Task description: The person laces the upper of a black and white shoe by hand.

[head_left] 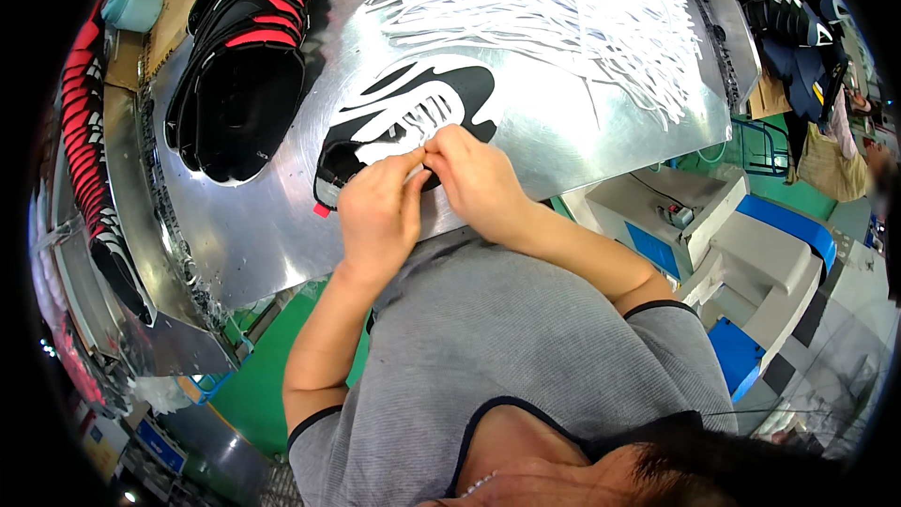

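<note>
Left hand [380, 211]: contents between fingertips too small to tell.
Right hand [481, 186]: palm side turned away, hidden.
Shoe upper [399, 115]: near edge partly covered by both hands.
White laces [554, 14]: far side of pile cut off by upper edge.
Black-and-red stack [249, 66]: far end cut off likewise.
Small device [678, 216]: too small to identify.

Over to the left sits a turquoise tub [134, 11]; rightward, a pale blue-trimmed unit [762, 253]; beyond, a tan bag [833, 169].

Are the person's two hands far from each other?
No, the left hand and right hand are close together at the black-and-white shoe upper.
</note>
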`<act>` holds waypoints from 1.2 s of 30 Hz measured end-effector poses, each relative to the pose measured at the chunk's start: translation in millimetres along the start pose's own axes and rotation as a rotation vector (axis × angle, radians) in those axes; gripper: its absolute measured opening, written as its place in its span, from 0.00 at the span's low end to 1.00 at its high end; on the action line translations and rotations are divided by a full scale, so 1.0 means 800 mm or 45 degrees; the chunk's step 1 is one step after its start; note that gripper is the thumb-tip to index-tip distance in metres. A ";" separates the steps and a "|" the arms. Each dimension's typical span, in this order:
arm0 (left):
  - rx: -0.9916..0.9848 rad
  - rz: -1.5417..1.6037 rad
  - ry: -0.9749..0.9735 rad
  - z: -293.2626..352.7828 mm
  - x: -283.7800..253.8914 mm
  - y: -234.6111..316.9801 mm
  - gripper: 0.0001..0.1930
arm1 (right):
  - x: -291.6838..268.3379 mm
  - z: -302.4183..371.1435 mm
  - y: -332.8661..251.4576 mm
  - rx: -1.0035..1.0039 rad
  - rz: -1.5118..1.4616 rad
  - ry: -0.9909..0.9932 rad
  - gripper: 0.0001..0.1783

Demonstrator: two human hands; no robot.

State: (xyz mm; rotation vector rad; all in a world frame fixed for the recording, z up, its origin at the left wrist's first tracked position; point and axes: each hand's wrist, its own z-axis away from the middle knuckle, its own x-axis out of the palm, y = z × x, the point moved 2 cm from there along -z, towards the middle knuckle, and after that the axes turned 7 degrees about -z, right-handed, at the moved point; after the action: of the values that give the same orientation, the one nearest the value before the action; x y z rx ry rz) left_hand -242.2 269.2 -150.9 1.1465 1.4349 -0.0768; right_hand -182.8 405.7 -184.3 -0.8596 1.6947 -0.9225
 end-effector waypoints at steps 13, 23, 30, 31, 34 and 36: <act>-0.307 0.062 -0.047 -0.007 -0.007 -0.004 0.11 | -0.068 -0.008 -0.016 0.270 -0.170 -0.212 0.06; -0.420 0.089 -0.129 -0.011 -0.007 -0.002 0.11 | -0.050 -0.008 0.002 0.280 -0.328 -0.172 0.07; -0.468 0.114 -0.124 -0.010 -0.003 -0.002 0.12 | -0.060 -0.007 -0.004 0.310 -0.337 -0.169 0.08; -0.467 0.113 -0.141 -0.011 -0.004 -0.001 0.12 | -0.059 -0.007 -0.003 0.322 -0.341 -0.178 0.08; -0.418 0.090 -0.167 -0.015 -0.006 0.003 0.11 | -0.056 -0.010 0.000 0.302 -0.297 -0.180 0.07; -0.346 0.075 -0.140 -0.013 -0.005 0.004 0.11 | -0.051 -0.009 0.003 0.229 -0.189 -0.153 0.06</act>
State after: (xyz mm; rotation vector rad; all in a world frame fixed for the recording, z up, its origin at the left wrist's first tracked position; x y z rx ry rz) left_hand -248.4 275.4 -143.3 0.9456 1.2694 0.0929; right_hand -179.5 443.8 -167.6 -0.9097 1.4364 -1.0836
